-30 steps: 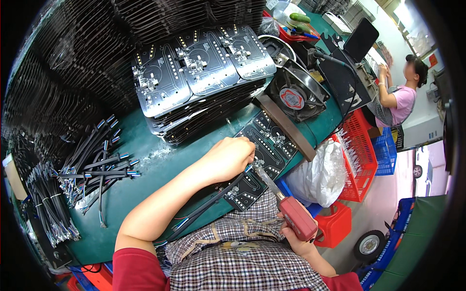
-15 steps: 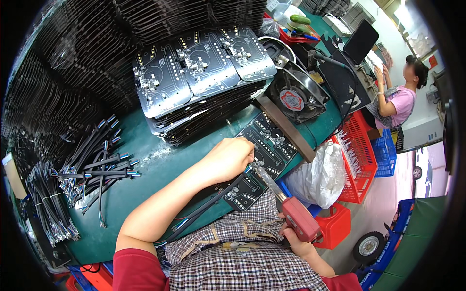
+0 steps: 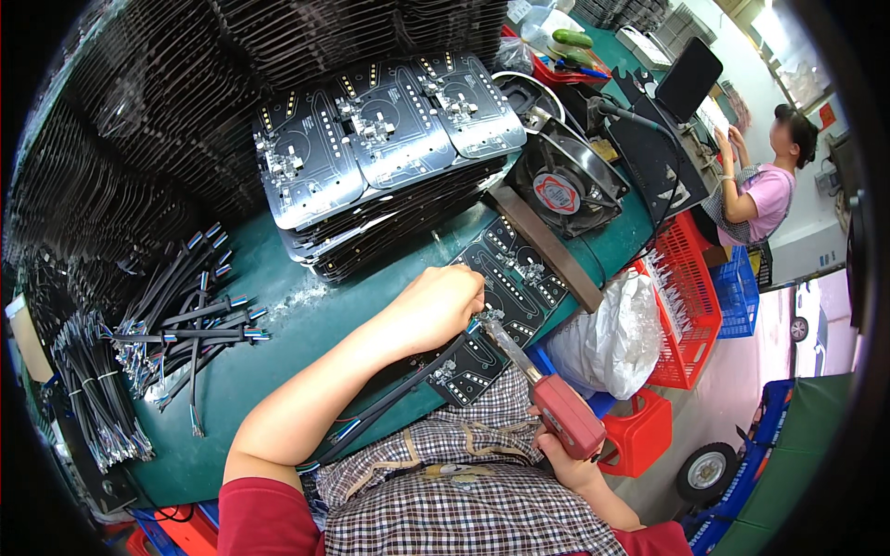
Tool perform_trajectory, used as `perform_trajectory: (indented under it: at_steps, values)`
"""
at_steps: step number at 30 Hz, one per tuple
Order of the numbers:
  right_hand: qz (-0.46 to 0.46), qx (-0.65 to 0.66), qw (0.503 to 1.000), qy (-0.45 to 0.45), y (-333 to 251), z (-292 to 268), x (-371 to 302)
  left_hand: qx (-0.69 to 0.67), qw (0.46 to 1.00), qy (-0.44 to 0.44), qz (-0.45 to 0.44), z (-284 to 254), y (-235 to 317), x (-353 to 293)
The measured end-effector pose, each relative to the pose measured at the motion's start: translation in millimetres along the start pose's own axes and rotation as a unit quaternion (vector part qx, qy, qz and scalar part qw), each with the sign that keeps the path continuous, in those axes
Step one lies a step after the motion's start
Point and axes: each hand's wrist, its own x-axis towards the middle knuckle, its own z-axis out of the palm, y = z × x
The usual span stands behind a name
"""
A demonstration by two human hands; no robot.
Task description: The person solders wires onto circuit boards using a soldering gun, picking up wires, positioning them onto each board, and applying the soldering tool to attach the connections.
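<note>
Head view: left hand (image 3: 440,306) presses a wire onto the board (image 3: 491,315); right hand (image 3: 570,463) grips the iron (image 3: 556,408) (best touch the tip briefly, steadily).

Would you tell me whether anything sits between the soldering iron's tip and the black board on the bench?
Nothing visible does. The soldering iron in the right hand reaches the board beside the left hand, which rests on the board just left of the tip.
</note>
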Motion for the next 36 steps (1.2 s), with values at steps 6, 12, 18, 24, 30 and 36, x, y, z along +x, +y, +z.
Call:
perform_trajectory:
  at_steps: [6,12,18,24,30,36]
  values:
    - [0.001,-0.006,1.0,0.0,11,-8,-10,-0.037,0.998,0.051,-0.02,-1,-1,-1]
    - [0.035,0.041,0.998,-0.009,-3,-14,-10,-0.024,0.981,0.194,-0.006,-18,0,4]
    - [0.037,0.106,0.994,0.007,-5,-17,-6,-0.082,0.964,0.251,-0.036,-7,-3,14]
    - [0.012,0.134,0.991,0.023,0,-21,-6,-0.093,0.956,0.274,-0.052,-1,-1,31]
    - [0.021,0.144,0.989,0.023,6,-28,-8,-0.158,0.944,0.268,-0.104,0,-2,37]
    - [0.024,0.146,0.989,0.006,8,-32,-9,-0.151,0.945,0.276,-0.094,-4,-9,34]
